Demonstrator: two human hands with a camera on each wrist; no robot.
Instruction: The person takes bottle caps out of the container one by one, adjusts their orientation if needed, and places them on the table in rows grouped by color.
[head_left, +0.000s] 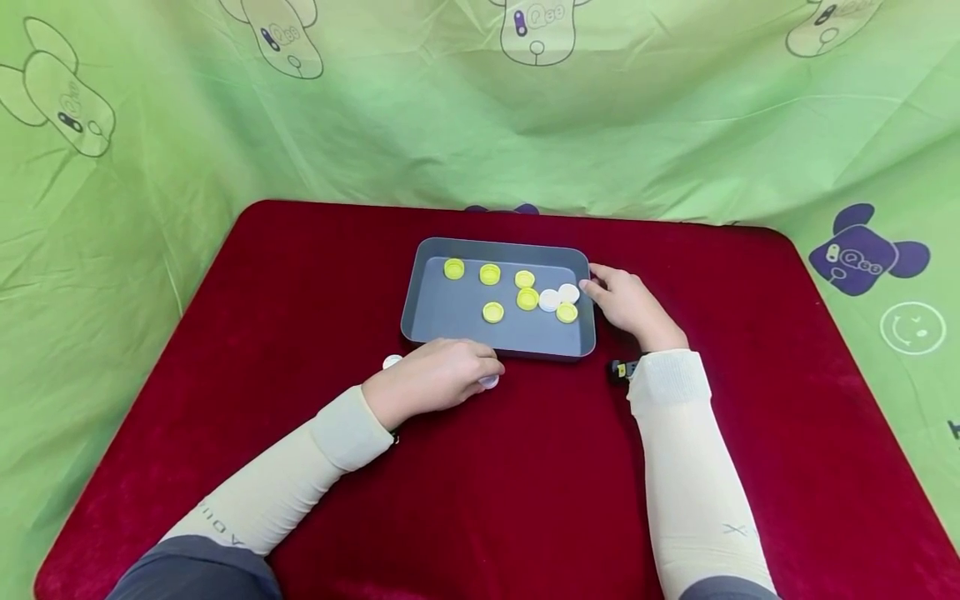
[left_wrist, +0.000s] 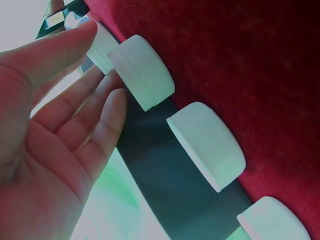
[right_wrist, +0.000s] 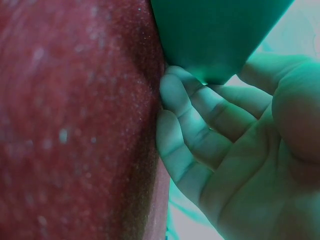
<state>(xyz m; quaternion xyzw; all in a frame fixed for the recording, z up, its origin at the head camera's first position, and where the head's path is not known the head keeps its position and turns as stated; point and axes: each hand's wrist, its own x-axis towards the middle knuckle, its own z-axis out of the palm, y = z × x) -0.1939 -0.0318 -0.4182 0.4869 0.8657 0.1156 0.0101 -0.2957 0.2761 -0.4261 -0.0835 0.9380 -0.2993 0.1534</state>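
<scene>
In the head view, a grey rectangular tray holds several yellow round caps and white caps. My left hand is just in front of the tray's near wall. Its thumb and fingers pinch a white cap close to the table. More white caps stand in a row beside that hand in the left wrist view; in the head view the hand hides most of them. My right hand grips the tray's right wall, thumb at the rim and fingers outside, low by the cloth.
A dark red cloth covers the table. Green printed curtains hang behind and at both sides. A small black wrist device shows by the right cuff.
</scene>
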